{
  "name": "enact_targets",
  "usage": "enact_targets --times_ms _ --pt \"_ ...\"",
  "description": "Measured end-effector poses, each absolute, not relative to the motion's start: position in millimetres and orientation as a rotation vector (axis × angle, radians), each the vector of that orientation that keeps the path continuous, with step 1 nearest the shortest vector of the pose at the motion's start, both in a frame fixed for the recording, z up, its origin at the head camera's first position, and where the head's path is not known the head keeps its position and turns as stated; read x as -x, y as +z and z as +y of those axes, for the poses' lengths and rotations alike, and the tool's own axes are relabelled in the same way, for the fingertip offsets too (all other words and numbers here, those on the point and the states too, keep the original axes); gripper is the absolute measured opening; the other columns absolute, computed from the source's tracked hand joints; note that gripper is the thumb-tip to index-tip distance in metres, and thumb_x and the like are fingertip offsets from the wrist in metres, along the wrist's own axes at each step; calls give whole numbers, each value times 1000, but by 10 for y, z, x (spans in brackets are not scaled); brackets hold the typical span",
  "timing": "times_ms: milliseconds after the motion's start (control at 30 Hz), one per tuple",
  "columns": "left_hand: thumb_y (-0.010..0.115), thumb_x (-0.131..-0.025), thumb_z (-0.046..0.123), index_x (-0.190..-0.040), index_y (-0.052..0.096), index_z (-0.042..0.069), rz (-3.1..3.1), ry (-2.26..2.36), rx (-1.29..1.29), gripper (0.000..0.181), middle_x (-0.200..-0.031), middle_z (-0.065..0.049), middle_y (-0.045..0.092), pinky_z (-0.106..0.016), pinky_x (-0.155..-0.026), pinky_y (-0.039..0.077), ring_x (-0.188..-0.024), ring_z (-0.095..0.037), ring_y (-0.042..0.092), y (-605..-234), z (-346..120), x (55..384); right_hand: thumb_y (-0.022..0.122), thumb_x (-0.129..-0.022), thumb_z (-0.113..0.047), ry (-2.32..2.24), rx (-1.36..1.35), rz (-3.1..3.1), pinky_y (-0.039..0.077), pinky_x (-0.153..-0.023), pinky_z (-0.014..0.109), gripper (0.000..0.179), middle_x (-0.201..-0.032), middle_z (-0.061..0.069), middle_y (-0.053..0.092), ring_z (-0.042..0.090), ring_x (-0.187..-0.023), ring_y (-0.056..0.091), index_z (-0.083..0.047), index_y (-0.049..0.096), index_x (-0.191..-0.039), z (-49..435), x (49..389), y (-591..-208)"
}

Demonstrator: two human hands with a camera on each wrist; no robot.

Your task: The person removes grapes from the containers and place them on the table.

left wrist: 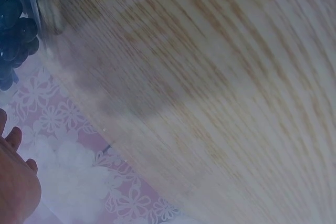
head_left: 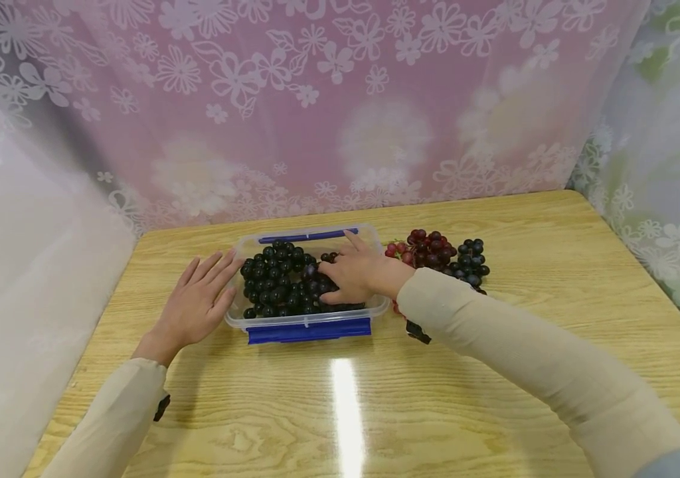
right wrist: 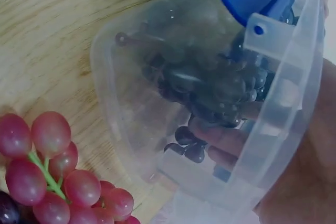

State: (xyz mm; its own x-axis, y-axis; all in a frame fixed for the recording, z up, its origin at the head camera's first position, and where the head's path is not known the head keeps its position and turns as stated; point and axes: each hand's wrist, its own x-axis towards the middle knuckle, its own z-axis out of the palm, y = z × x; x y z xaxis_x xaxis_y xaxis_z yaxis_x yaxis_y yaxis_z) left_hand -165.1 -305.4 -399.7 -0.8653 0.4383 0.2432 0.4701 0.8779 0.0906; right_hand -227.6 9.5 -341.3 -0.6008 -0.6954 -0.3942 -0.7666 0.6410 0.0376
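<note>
A clear plastic box (head_left: 307,319) with blue clips holds bunches of dark grapes (head_left: 274,273). My left hand (head_left: 196,304) lies palm down with straight fingers, its fingertips at the box's left wall. Over the box's right side, my right hand (head_left: 352,271) reaches in with spread fingers touching the dark grapes; one finger extends toward the far rim. Through the clear wall in the right wrist view, fingers (right wrist: 218,136) show beside the dark grapes (right wrist: 210,85). Part of the grapes under the right palm is hidden.
Right of the box lie red grapes (head_left: 432,249) and a dark blue bunch (head_left: 470,262), partly behind the right forearm. Pink-red grapes (right wrist: 52,177) show close to the box in the right wrist view. The wooden table (head_left: 268,411) meets a floral curtain (head_left: 328,119) at its far edge.
</note>
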Motion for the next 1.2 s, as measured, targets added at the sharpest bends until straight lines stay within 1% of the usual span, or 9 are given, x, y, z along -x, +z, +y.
enact_targets --times_ms 133,367,567,733,800,933,1033,1133,1200 --pt "46 -101 28 -150 34 15 -2832 -219 693 52 -155 -7 26 -49 -114 4 -141 -32 21 -4003 -3050 1648 43 -94 -60 278 1121 2500 -10 -112 52 69 -140 1 50 26 -139 27 -23 31 -151 80 2289 -3428" --pt "48 -100 25 -150 34 15 -2832 -222 687 53 -155 -7 26 -49 -114 5 -141 -32 21 -4016 -3067 1636 54 -91 -56 271 1070 2466 -8 -111 55 76 -144 -2 46 25 -138 30 -27 22 -153 31 2292 -3412" --pt "46 -101 28 -150 35 16 -2828 -232 681 52 -155 -6 26 -49 -114 5 -141 -32 21 -4019 -3063 1636 52 -93 -53 210 992 2439 -8 -111 55 73 -140 0 49 29 -137 32 -28 20 -154 -4 2320 -3410" --pt "47 -101 27 -149 36 15 -2822 -236 683 51 -155 -7 27 -49 -114 5 -140 -32 22 -4014 -3052 1643 48 -98 -48 192 942 2396 -11 -110 56 69 -111 -9 66 32 -137 31 -28 15 -154 1 2374 -3435" --pt "48 -100 26 -150 36 15 -2826 -231 679 52 -155 -7 27 -49 -114 5 -141 -32 22 -4015 -3049 1640 50 -97 -48 167 948 2399 -10 -110 56 68 -89 -13 68 29 -131 41 -29 18 -153 -5 2396 -3447" --pt "49 -99 24 -150 34 16 -2833 -231 673 54 -155 -8 27 -49 -114 4 -141 -31 21 -4020 -3044 1629 55 -94 -48 141 956 2418 -7 -112 55 64 -71 -14 63 18 -107 59 -29 26 -149 -30 2424 -3465" --pt "49 -99 24 -150 34 16 -2828 -238 681 54 -154 -8 28 -49 -114 4 -141 -32 21 -4022 -3041 1631 56 -93 -47 142 937 2422 -5 -112 54 63 -75 -11 65 17 -99 61 -30 29 -147 -48 2429 -3464" --pt "48 -100 24 -150 34 16 -2824 -240 688 53 -154 -9 28 -48 -114 4 -141 -32 21 -4022 -3045 1642 56 -94 -46 147 911 2419 -6 -112 54 66 -99 -9 69 22 -112 57 -30 26 -150 -56 2423 -3456" --pt "48 -100 24 -150 34 16 -2824 -238 687 53 -154 -9 28 -48 -114 4 -141 -31 21 -4023 -3049 1649 56 -94 -45 136 894 2416 -7 -112 55 68 -123 -7 62 25 -122 50 -31 25 -152 -55 2419 -3454"
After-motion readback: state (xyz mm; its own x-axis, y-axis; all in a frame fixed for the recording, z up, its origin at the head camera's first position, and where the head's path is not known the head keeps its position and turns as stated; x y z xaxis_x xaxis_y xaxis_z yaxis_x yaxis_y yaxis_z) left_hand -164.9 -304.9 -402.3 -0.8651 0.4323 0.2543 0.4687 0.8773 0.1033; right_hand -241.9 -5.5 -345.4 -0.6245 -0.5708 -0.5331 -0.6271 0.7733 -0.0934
